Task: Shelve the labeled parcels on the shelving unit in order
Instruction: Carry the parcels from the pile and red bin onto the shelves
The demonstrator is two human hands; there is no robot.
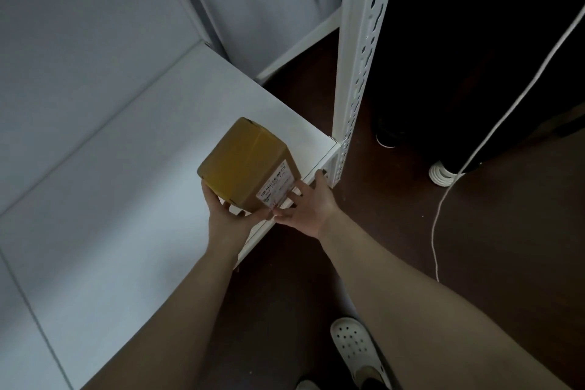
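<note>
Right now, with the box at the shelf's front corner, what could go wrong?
1. The box is at the front edge of the shelf; released early, it may tip onto the floor.
2. The left hand has a grip only on a lower corner, and the right hand just touches the label side, so it could slip.
3. The white cord could trip you.

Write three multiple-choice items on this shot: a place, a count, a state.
1. Where is the parcel? A) on the floor B) at the shelf's front edge, near the upright post C) against the back wall
2. How many parcels show? A) three B) two C) one
3. The parcel is: A) touched by both hands B) untouched C) touched by one hand
Answers: B, it overlaps the edge beside the post; C, only one brown box shows; A, left hand and right hand both meet it.
</note>
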